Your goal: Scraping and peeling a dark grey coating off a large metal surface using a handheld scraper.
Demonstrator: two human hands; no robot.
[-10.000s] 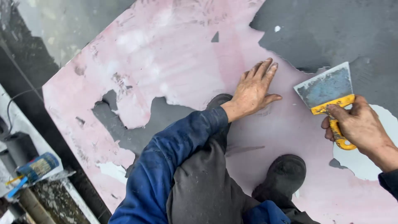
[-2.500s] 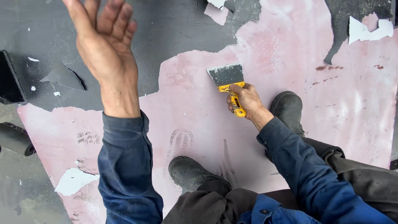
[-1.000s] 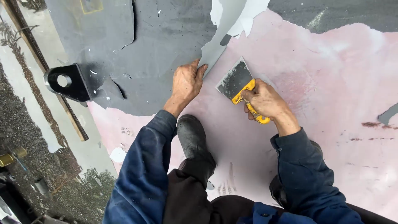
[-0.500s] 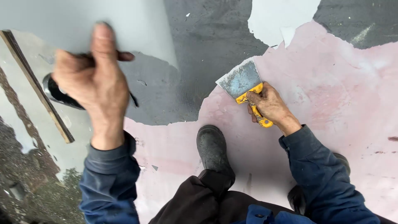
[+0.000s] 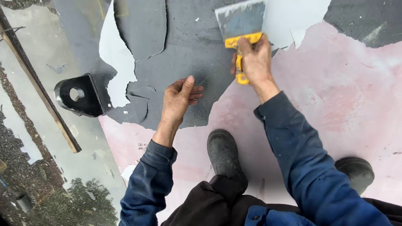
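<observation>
My right hand (image 5: pixel 255 62) grips the yellow handle of a wide-bladed scraper (image 5: pixel 240 23), whose steel blade lies against the grey coating (image 5: pixel 184 46) near the top of the view. My left hand (image 5: pixel 180 98) rests on that grey coating just above its ragged lower edge, fingers loosely curled and holding nothing. Below the grey layer lies a bare pink surface (image 5: pixel 335 96). Both arms wear dark blue sleeves.
My two black boots (image 5: pixel 224 157) (image 5: pixel 356 171) stand on the pink area. A black metal bracket with a round hole (image 5: pixel 77 96) sits at the left, beside a white patch where coating has peeled (image 5: pixel 119 71). A dark strip (image 5: pixel 37 83) runs diagonally by wet ground at left.
My left hand has come down from in front of the camera onto the grey coating. My right hand has pushed the scraper up and further onto the grey layer.
</observation>
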